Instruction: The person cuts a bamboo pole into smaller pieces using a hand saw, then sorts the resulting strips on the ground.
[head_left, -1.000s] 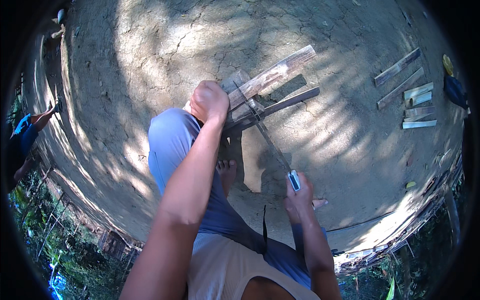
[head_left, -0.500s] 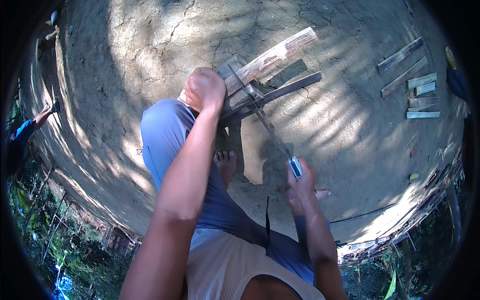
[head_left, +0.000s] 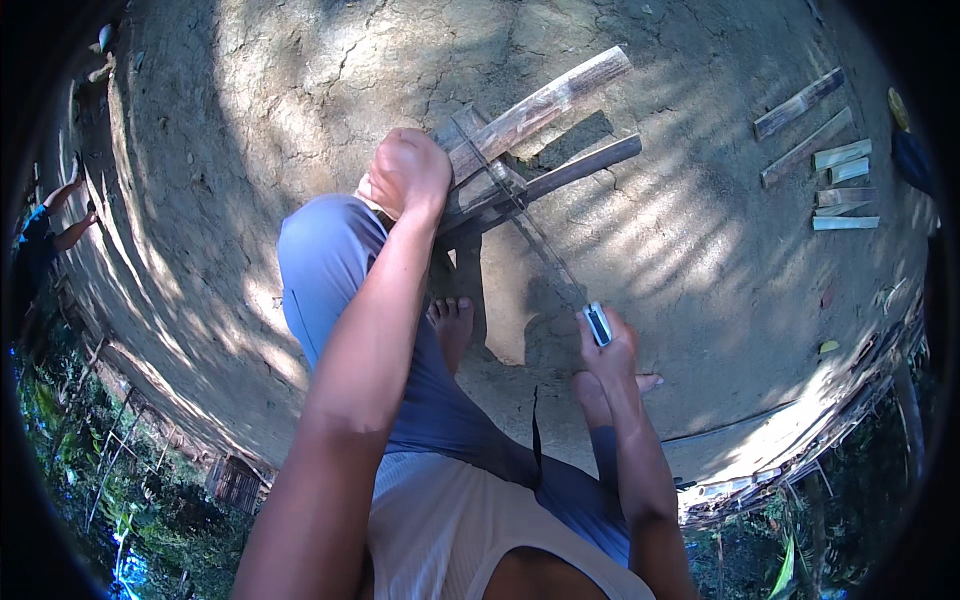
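Observation:
My right hand (head_left: pixel 614 352) is wrapped around the light-coloured handle of a handsaw (head_left: pixel 547 253). The thin blade runs up and left from it, lying across a wooden slat (head_left: pixel 555 98) close to the slat's near end. That slat slants away to the upper right, resting on a low wooden support (head_left: pixel 492 200). My left hand (head_left: pixel 408 172) is closed on the slat's near end, just left of the blade, with its fingertips partly hidden. A darker narrow piece of wood (head_left: pixel 585 168) sticks out below the slat, roughly alongside it.
Cut wood pieces (head_left: pixel 842 160) lie on the cracked earth ground at the right. My bent knee (head_left: pixel 330 255) is beside the support, with a bare foot (head_left: pixel 452 325) under it. Another person's arms (head_left: pixel 72 215) show at the far left edge.
My right hand has shifted slightly up and right with the saw, the blade still across the slat. My left hand has barely moved. The other person's arms at far left have changed position.

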